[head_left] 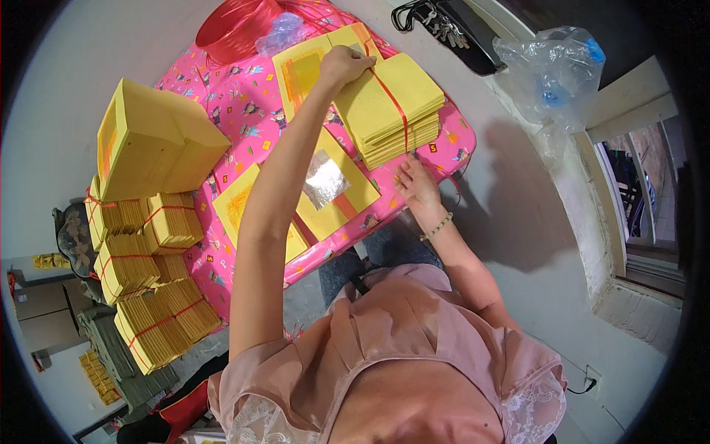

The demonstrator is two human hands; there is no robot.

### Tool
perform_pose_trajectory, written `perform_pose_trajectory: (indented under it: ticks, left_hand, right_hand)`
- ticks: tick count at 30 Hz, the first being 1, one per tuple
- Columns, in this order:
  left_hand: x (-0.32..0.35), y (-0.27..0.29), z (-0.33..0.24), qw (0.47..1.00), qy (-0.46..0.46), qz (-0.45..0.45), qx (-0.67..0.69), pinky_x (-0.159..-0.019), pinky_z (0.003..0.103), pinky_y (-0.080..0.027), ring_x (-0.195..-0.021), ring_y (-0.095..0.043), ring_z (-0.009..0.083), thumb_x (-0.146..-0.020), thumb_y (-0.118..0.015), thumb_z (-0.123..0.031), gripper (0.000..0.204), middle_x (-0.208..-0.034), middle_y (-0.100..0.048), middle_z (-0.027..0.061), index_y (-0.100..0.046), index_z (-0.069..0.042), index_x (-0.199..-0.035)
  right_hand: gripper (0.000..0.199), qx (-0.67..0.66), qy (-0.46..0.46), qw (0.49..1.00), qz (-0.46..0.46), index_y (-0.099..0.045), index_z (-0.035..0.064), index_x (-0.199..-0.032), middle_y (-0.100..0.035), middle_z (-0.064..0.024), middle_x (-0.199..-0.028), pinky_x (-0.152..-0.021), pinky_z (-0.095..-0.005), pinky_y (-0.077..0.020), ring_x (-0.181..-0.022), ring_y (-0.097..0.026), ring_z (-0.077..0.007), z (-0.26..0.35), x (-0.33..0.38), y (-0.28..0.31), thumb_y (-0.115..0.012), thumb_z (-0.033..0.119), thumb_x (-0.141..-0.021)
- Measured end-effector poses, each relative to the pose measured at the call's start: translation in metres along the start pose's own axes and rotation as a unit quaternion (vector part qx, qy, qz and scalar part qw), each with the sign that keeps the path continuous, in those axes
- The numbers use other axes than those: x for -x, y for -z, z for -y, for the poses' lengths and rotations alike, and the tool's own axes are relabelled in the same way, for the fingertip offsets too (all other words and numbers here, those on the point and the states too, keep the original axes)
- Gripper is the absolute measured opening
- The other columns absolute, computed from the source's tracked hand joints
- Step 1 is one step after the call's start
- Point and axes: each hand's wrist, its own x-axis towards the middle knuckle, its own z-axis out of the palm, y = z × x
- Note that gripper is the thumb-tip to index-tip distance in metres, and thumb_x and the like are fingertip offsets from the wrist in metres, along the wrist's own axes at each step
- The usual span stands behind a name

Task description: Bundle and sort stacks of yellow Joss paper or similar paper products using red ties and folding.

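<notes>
Pale grey flooring surrounds a low table [222, 96] covered in a pink patterned cloth. At the far left, tied bundles of yellow paper [151, 274] are heaped in a pile, with a loose tall stack of yellow sheets [159, 140] leaning above them on the table's left edge. A red spool of string [240, 26] lies at the table's far end. Single yellow sheets, one with a silver foil square [325, 181], lie flat mid-table. The left hand [344, 63] reaches far forward, fingers curled and pressed down on the top far corner of a stack of yellow paper bound with red string [392, 107], which rests on the table's right side. The right hand [416, 185] sits at the stack's near edge, fingers bent, pinching the red string there. Farther right, a clear plastic bag [558, 70] rests on a ledge, with a bunch of keys [436, 26] on a dark tray behind.
</notes>
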Motion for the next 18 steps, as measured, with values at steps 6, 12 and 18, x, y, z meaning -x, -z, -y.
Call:
perform_pose_trajectory:
  ticks: [6, 12, 18]
  left_hand:
    - [-0.048, 0.002, 0.033, 0.964, 0.028, 0.216, 0.153, -0.054, 0.031, -0.05, -0.059, -0.061, 0.0143, -0.075, -0.079, -0.038, 0.037, -0.07, -0.067, 0.0042, -0.073, -0.001, -0.08]
    - [-0.06, -0.02, 0.039, 0.95, 0.004, 0.308, 0.059, -0.054, 0.032, -0.052, -0.064, -0.064, 0.0147, -0.079, -0.073, -0.028, 0.035, -0.082, -0.069, 0.007, -0.072, 0.003, -0.095]
    - [-0.074, -0.04, 0.083, 0.897, 0.008, 0.432, 0.092, -0.078, 0.035, -0.053, -0.095, -0.065, 0.0176, -0.081, -0.07, -0.028, 0.053, -0.112, -0.066, 0.0129, -0.06, 0.004, -0.122]
  right_hand:
    - [0.018, 0.038, 0.04, 0.998, 0.012, -0.057, 0.0076, -0.107, -0.061, -0.0101, -0.114, -0.08, -0.0368, -0.0559, -0.105, -0.062, -0.0245, 0.001, 0.01, -0.005, -0.058, 0.021, -0.095]
    - [0.029, 0.055, 0.052, 0.997, -0.018, -0.052, -0.0028, -0.119, -0.058, -0.0186, -0.122, -0.093, -0.0441, -0.0521, -0.113, -0.059, -0.0309, 0.01, 0.008, 0.0, -0.054, 0.017, -0.097]
    - [0.022, 0.027, 0.058, 0.998, -0.007, -0.057, -0.0018, -0.108, -0.06, -0.016, -0.117, -0.091, -0.0392, -0.0538, -0.111, -0.06, -0.0279, 0.002, 0.004, -0.007, -0.055, 0.018, -0.097]
